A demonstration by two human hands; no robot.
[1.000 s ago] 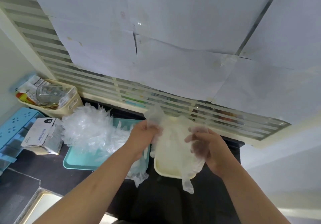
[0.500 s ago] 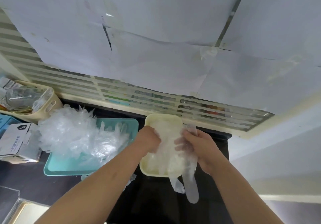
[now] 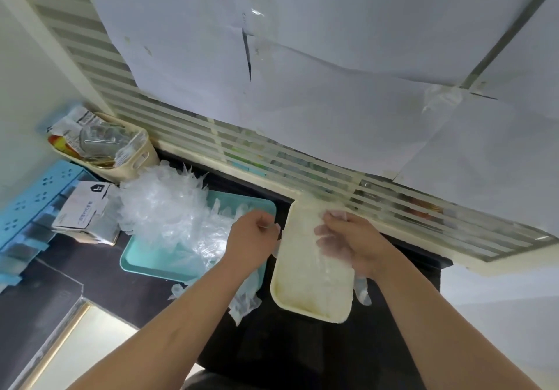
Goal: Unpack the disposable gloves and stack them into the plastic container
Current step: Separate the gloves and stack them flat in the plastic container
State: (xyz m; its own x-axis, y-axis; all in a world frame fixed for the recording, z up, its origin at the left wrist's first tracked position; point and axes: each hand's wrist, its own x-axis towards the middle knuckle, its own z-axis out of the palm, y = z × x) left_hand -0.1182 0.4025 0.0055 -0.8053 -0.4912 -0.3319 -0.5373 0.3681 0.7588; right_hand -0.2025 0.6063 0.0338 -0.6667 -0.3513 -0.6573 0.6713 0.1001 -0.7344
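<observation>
black counter (image 3: 272, 344), papered window (image 3: 302, 56), left hand (image 3: 254, 235) grip unclear, right hand (image 3: 357, 244) flat on glove (image 3: 361, 291)

Right hand (image 3: 360, 244) touches glove (image 3: 325, 271) in container (image 3: 302, 309) — left hand (image 3: 251, 235) beside
</observation>
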